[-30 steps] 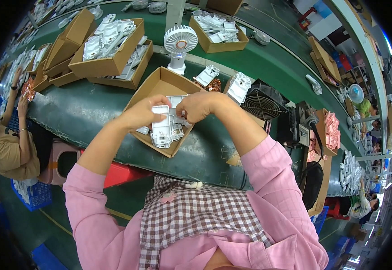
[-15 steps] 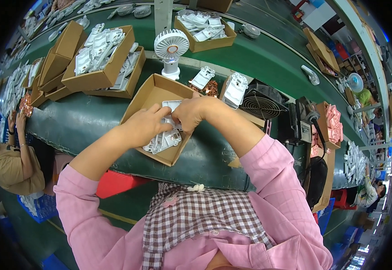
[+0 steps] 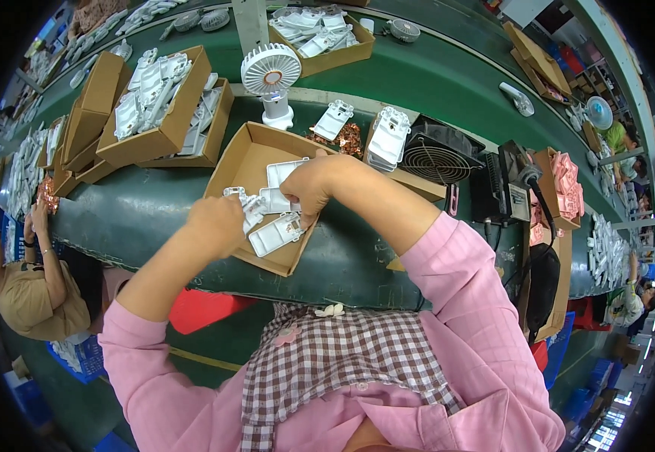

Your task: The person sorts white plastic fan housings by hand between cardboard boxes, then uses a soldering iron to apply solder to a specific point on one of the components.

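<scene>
Left hand [image 3: 218, 224], now moved toward the cardboard box's [image 3: 239, 158] left side: grasping one white casing [image 3: 252, 211]. Right hand [image 3: 309, 188], box's right side: grip undiscernible from here. Remaining casings [image 3: 274, 236]: inside box. Handling, presumably: light, stiff, slippery; hold by long rims.

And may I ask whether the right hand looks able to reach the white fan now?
Probably yes: only the carton's far wall seems to stand between the right hand and the white fan.
</scene>
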`<state>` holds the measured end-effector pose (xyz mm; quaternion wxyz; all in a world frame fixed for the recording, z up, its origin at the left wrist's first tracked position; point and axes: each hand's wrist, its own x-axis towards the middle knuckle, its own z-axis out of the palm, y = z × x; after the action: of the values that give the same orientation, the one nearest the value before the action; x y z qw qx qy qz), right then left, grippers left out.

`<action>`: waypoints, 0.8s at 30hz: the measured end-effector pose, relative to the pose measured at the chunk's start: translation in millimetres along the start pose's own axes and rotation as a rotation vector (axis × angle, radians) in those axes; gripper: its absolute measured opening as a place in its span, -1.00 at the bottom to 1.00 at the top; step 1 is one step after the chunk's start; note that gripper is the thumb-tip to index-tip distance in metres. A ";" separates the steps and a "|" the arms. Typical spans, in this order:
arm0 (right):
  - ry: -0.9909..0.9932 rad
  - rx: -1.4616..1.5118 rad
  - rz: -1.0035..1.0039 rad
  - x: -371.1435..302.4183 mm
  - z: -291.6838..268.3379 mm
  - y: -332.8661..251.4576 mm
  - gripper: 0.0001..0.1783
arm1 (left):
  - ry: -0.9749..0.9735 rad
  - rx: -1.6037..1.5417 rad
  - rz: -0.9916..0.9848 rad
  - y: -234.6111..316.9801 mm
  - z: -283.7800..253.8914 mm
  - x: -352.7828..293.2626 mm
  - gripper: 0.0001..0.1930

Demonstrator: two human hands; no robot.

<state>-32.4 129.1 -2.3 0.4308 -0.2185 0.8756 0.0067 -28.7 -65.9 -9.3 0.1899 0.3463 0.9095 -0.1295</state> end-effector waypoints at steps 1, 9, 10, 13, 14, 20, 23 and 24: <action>0.024 0.025 -0.011 0.5 1.3 0.8 -0.39 | -0.005 0.000 -0.038 3.6 6.6 -0.2 -0.73; 0.379 0.149 -0.097 4.5 17.1 7.2 -0.57 | 0.225 -0.466 -0.122 3.2 32.2 -5.0 -0.50; 0.494 0.107 -0.118 5.2 18.2 10.0 -0.59 | 0.303 -0.537 -0.114 -0.4 35.3 -2.9 -0.54; 0.638 0.090 -0.160 -3.7 22.0 16.9 -0.66 | 0.265 -0.599 -0.110 -13.4 19.7 -2.8 -0.56; 0.692 0.139 -0.135 -8.1 24.8 18.2 -0.69 | 0.150 -0.588 -0.118 -17.3 8.2 -6.2 -0.55; 1.073 0.448 0.015 -20.3 25.7 12.1 -0.75 | 0.021 -0.549 0.208 0.5 3.9 -8.8 -0.51; 1.063 0.407 0.058 -12.7 26.6 5.1 -0.76 | -0.062 -0.427 0.241 31.0 8.6 -2.8 -0.51; 1.061 0.388 0.031 -8.0 26.9 4.1 -0.76 | -0.091 -0.454 0.214 39.2 7.2 -3.3 -0.53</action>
<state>-9.5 141.2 -13.9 -0.0361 -0.0959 0.9604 -0.2590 2.1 -41.9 -18.4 0.3164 0.3831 0.8638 0.0832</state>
